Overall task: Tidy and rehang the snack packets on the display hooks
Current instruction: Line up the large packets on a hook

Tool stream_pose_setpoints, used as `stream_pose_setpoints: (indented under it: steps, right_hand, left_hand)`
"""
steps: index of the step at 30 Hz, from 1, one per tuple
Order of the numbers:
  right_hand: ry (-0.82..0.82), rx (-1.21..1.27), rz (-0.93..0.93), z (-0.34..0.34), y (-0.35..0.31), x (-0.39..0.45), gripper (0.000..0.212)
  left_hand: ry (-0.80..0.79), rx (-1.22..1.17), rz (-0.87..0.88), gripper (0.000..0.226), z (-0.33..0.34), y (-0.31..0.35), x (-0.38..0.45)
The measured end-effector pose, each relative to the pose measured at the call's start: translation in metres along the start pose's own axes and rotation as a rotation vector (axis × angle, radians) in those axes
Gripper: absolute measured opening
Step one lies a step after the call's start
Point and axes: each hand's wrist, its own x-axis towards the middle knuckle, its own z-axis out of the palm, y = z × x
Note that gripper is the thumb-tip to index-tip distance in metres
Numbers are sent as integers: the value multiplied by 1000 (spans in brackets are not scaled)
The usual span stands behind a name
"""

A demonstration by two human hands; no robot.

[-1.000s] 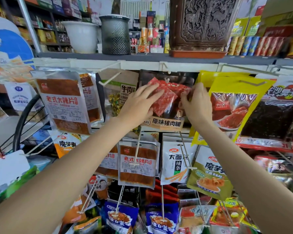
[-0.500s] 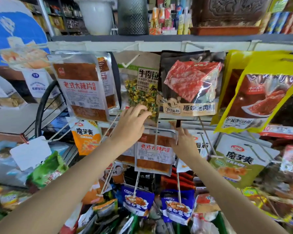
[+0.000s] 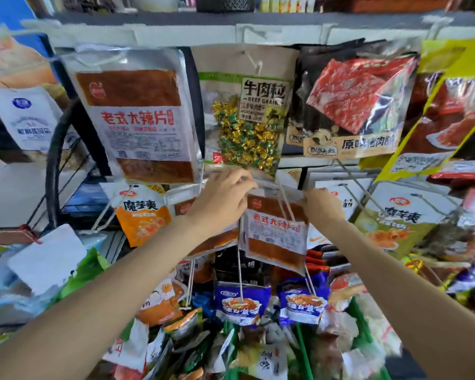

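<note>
Both bare forearms reach up and forward from the lower corners of the view, converging toward centre. Left hand [image 3: 222, 200]: back of hand toward camera, wrist roughly straight, fingers [image 3: 244, 178] curled forward at the top with the tips bunched together as in a pinch; the contact itself is hidden behind the knuckles. Right hand [image 3: 322, 205]: slightly lower and well apart from the left, back toward camera, fingers bent away and mostly hidden, so its grip cannot be read. Some motion blur on both.
</note>
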Motion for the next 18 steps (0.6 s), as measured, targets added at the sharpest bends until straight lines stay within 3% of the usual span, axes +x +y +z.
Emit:
stream_pose_setpoints:
  steps: [4,7,10,12,14,18]
  right_hand:
    - [88,-178,-80,-17,3,-27,34]
    - [138,-73,-158,-33,16,-43,32]
    - [-51,18,-315,-59,29,-49,27]
    - [-161,-45,-402,-76,34,-57,26]
    - [-168,-70,-434,-89,42,-63,24]
    - [-227,22,-508,-122,47,-80,20]
  left_hand:
    - [-79,-37,44,35,3,6,-3]
    - [-96,-50,68,37,0,16,-4]
    - [-157,-163,71,42,-11,31,-1]
    - [-339,-349,28,56,-19,42,1]
    - [-540,-438,-1,69,-26,55,1]
    - [-623,-492,-104,65,-34,70,-4]
